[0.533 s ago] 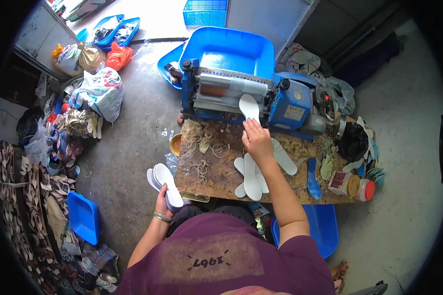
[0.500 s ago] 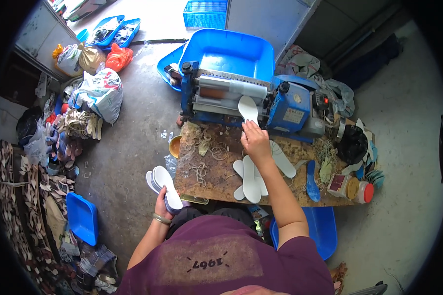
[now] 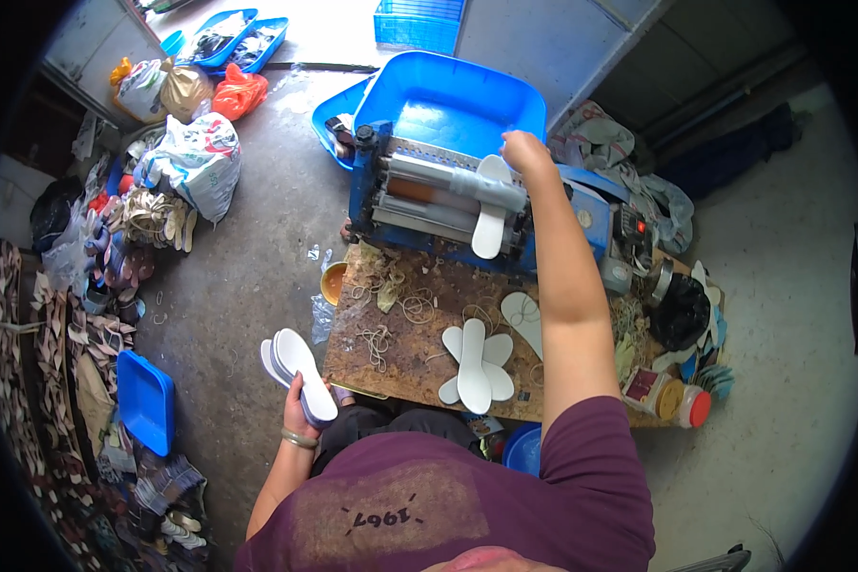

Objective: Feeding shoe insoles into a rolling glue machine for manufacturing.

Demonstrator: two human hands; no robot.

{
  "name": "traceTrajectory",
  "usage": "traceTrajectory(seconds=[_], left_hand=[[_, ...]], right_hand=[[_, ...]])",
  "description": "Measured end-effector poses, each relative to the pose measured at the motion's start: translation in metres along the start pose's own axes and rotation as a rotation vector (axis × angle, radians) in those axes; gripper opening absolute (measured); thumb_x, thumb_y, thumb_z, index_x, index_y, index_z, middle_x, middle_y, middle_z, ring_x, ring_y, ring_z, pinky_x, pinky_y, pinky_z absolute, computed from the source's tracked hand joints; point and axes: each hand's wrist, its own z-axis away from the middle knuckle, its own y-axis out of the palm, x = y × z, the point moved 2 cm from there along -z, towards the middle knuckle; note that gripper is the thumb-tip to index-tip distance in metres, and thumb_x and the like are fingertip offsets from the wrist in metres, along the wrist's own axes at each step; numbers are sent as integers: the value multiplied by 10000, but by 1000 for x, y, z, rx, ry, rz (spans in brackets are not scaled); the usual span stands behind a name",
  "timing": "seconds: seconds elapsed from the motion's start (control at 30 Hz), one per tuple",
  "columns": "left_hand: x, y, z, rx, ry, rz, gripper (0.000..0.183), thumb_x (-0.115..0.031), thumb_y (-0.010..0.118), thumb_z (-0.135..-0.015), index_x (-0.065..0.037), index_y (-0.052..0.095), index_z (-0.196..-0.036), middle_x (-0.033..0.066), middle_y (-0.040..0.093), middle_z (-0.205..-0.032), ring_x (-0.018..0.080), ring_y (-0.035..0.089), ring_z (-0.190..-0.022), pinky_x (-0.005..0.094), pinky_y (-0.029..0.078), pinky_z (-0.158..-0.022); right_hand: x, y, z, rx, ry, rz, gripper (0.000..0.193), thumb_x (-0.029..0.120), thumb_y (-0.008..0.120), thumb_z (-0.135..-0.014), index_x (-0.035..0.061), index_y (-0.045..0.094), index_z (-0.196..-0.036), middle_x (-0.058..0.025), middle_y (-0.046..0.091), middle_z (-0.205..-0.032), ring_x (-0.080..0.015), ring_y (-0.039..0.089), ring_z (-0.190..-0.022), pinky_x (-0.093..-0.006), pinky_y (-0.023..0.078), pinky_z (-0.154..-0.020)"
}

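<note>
My left hand (image 3: 298, 408) grips a stack of white insoles (image 3: 302, 365) to the left of the wooden bench. Over the far side of the blue roller machine (image 3: 582, 215) is my right hand (image 3: 527, 155), its fingers curled in. It is beside the far end of a white insole (image 3: 489, 234) that lies across the rollers (image 3: 439, 181); whether it touches that insole, or what its fingers hold, is hidden. On the bench, several white insoles (image 3: 474, 367) lie crossed over one another, and a single insole (image 3: 521, 319) is partly covered by my right forearm.
The wooden bench (image 3: 419, 348) carries loose strings and scraps. Behind the machine stands a large blue tub (image 3: 448, 81). An orange bowl (image 3: 333, 282) sits by the bench's left edge, jars (image 3: 693, 408) at its right. Bags (image 3: 195, 162) and shoe parts crowd the left.
My right hand has let go of the insole's near end and moved to the machine's far side. That insole now reaches through the rollers. The left hand with its stack has shifted slightly left.
</note>
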Motion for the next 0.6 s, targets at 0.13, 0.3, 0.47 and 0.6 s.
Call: traceTrajectory(seconds=[0.13, 0.3, 0.47, 0.6], left_hand=[[2, -24, 22, -99, 57, 9, 446, -406, 567, -888, -4, 531, -1078, 127, 640, -840, 228, 661, -720, 326, 565, -633], [6, -46, 41, -139, 76, -6, 469, -440, 542, -897, 12, 556, -1021, 125, 647, -853, 219, 655, -740, 320, 555, -642], [5, -40, 35, -5, 16, 18, 524, -478, 511, -899, 26, 555, -1034, 117, 644, -853, 225, 651, -747, 335, 551, -665], [-4, -26, 22, 115, -45, -32, 524, -477, 496, -894, 19, 555, -1052, 116, 631, -888, 227, 633, -767, 331, 541, -673]], right_hand=[[-16, 42, -68, 257, -31, 110, 292, 104, 570, -776, 73, 683, -1043, -195, 612, -1147, -369, 587, -1056, -408, 474, -882], [-18, 27, -79, 145, 76, 22, 295, 105, 586, -769, 81, 686, -1046, -189, 614, -1145, -358, 581, -1077, -407, 473, -891], [2, -33, -21, -75, -5, -18, 272, 99, 540, -799, 93, 692, -1025, -145, 648, -1087, -311, 617, -1020, -405, 490, -843], [16, -67, 65, -339, -190, 71, 290, 83, 515, -805, 118, 678, -1041, -120, 673, -1011, -280, 643, -941, -391, 496, -785]])
